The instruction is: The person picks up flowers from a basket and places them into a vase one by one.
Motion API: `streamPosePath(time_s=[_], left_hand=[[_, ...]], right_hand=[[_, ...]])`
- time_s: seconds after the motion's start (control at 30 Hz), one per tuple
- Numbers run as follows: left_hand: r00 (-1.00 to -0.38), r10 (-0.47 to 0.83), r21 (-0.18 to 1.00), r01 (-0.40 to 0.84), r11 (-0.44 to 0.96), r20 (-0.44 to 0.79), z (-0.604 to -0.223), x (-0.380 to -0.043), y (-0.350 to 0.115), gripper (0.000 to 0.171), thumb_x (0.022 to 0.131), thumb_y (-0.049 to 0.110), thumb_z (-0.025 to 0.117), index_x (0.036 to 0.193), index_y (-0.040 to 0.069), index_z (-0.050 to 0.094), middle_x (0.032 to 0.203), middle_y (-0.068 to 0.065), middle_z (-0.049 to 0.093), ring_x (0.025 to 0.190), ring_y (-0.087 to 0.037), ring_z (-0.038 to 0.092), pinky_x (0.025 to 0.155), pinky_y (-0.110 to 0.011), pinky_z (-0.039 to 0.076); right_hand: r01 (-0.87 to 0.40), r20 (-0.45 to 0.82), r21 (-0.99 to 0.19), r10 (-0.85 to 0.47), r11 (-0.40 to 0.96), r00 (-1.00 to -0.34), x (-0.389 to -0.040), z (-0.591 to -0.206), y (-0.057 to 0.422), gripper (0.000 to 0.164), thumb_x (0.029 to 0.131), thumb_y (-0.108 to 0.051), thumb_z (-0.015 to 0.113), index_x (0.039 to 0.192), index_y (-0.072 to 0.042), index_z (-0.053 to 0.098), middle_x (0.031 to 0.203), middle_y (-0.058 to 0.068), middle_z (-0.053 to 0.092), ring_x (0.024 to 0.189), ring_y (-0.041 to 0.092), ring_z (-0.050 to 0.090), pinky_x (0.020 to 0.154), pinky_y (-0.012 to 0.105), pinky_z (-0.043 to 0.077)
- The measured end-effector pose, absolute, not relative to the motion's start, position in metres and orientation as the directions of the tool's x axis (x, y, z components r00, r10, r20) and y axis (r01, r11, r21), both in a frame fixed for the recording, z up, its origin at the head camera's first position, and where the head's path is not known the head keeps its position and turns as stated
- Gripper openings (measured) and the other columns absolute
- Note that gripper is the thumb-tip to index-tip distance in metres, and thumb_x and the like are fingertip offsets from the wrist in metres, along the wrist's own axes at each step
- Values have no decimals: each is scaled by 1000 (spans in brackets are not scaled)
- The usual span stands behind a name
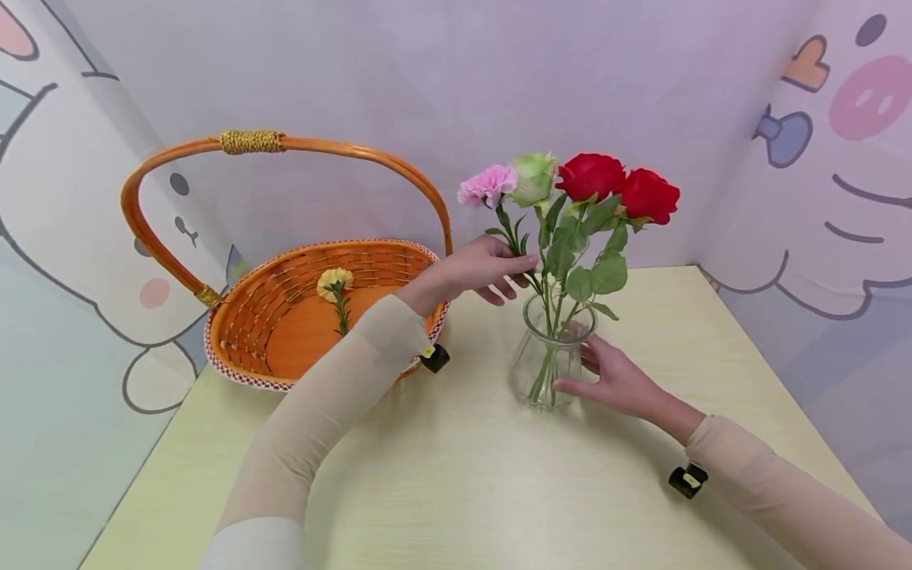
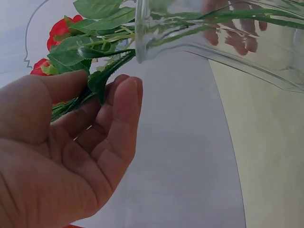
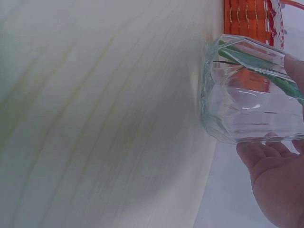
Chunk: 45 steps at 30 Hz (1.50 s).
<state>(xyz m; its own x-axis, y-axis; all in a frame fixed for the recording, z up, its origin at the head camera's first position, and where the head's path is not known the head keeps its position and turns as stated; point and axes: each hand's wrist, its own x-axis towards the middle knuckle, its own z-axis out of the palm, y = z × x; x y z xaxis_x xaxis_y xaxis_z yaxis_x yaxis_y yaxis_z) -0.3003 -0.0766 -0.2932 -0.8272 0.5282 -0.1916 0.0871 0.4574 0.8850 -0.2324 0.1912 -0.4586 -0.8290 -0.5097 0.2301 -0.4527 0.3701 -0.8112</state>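
A clear glass vase (image 1: 526, 360) stands upright on the table, with several stems reaching down into it. My right hand (image 1: 620, 381) holds its right side, thumb in front and fingers behind the glass. My left hand (image 1: 480, 273) pinches the stem of a pink carnation (image 1: 488, 186) just above the vase rim. In the left wrist view the green stem (image 2: 97, 85) passes between thumb and fingers and runs into the vase mouth. Beside the carnation rise a pale green rose (image 1: 533, 180) and two red roses (image 1: 590, 176), with leaves below.
To the left stands an orange woven basket (image 1: 242, 378) with a tall arched handle (image 1: 342, 148). A yellow carnation (image 1: 335, 283) lies in it, its lower stem hidden by my left sleeve. The pale table (image 1: 456, 491) meets walls with cartoon drawings at the back and sides.
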Motion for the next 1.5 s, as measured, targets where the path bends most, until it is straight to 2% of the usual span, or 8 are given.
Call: streamPosePath(time_s=[0.13,0.37,0.47,0.67,0.9,1.13,1.5], left_hand=[[-830,526,878,103,467,-182,-295,-299,-74,45,101,42,64,115,0,72,101,-11,72,85,-27,70,77,-41,63],[-834,527,880,119,460,-162,-302,-302,-65,38,101,42,64,105,6,73,104,-17,71,78,-25,70,76,-43,63],[-831,532,886,115,449,-162,-304,-304,-65,39,101,42,63,105,5,73,104,-18,71,78,-25,70,77,-45,63],[-818,542,881,97,463,-195,-302,-303,-70,45,102,44,61,116,3,69,103,-11,70,82,-27,71,76,-42,63],[-812,525,857,62,512,-255,-298,-300,-72,52,101,49,60,128,4,63,112,-11,70,86,-27,72,77,-43,63],[-809,497,830,21,557,-313,-301,-300,-77,68,99,57,58,145,7,51,111,-9,71,89,-26,74,74,-42,63],[-783,518,823,14,568,-344,-300,-301,-83,65,101,55,54,143,6,53,113,-10,70,92,-26,73,76,-41,63]], right_hand=[[-454,232,-809,-507,373,-830,-232,-458,191,86,87,-24,84,155,-11,33,151,16,45,138,43,44,107,48,42],[-454,231,-805,-503,382,-833,-231,-456,191,86,86,-24,84,153,-8,34,149,18,47,136,43,46,106,46,43],[-451,228,-808,-506,379,-832,-232,-456,191,84,87,-25,84,153,-8,35,149,17,46,137,43,45,107,46,42],[-461,235,-800,-506,384,-830,-232,-458,192,82,87,-25,84,152,-10,36,148,16,47,137,44,45,106,47,43],[-464,237,-797,-507,386,-829,-233,-459,192,82,87,-24,83,153,-10,36,148,17,47,136,45,46,105,48,43],[-456,225,-798,-507,395,-832,-233,-460,191,83,87,-25,83,153,-9,35,150,19,46,136,45,46,105,49,43],[-460,229,-797,-508,391,-830,-233,-458,191,85,87,-25,84,153,-8,34,151,18,45,136,44,46,105,46,43]])
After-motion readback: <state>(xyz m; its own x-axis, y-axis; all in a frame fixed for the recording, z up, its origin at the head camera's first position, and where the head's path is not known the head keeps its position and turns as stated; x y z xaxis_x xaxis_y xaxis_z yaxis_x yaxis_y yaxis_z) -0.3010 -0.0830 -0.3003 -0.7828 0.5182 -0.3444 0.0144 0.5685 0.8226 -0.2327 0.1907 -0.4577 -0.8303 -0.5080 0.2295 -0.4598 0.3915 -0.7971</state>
